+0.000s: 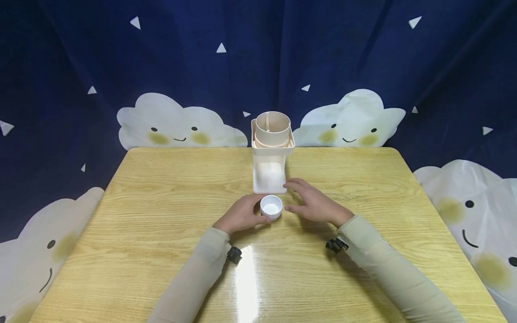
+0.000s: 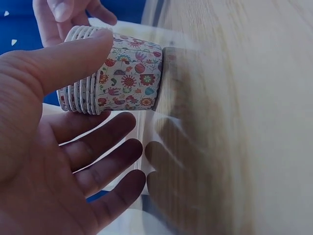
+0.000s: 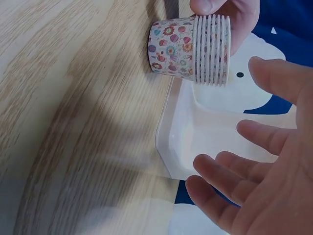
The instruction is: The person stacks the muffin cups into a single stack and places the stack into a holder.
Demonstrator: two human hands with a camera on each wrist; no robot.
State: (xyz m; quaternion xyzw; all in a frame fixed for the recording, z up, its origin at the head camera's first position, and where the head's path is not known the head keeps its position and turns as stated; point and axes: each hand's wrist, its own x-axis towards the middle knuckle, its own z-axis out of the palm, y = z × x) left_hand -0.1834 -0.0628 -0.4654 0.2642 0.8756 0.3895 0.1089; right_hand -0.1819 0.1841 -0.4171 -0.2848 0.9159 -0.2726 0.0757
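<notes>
Right now your left hand [image 1: 241,216] holds a stack of paper cups [image 1: 271,207] on the table [image 1: 161,215], just in front of the dispenser [image 1: 271,152]. Left wrist view: your thumb lies across the rims of the cups [image 2: 115,78], while the other fingers [image 2: 98,142] stay spread and straight below, off the stack. So it's a loose grip, thumb on the rim side only; whether any finger presses the far side can't be told. The stack stands upright, base on the wood, several rims nested, floral print on the outside, white inside.

Your right hand [image 1: 313,202] sits just right of the cups, palm down, fingers straight and relaxed, holding nothing. Its fingertips reach toward the dispenser's tray [image 1: 269,179] and are near its right edge; touching or not can't be told from the head view. Right wrist view: open fingers [image 3: 234,171] hover over the white tray [image 3: 195,142], with the cups [image 3: 190,49] beyond it, pinched from the top by your left hand [image 3: 230,14].

Dispenser: cream, upright, round tube on top, at the table's far middle. Behind it hangs a dark blue cloth [image 1: 202,67] with cloud faces.
</notes>
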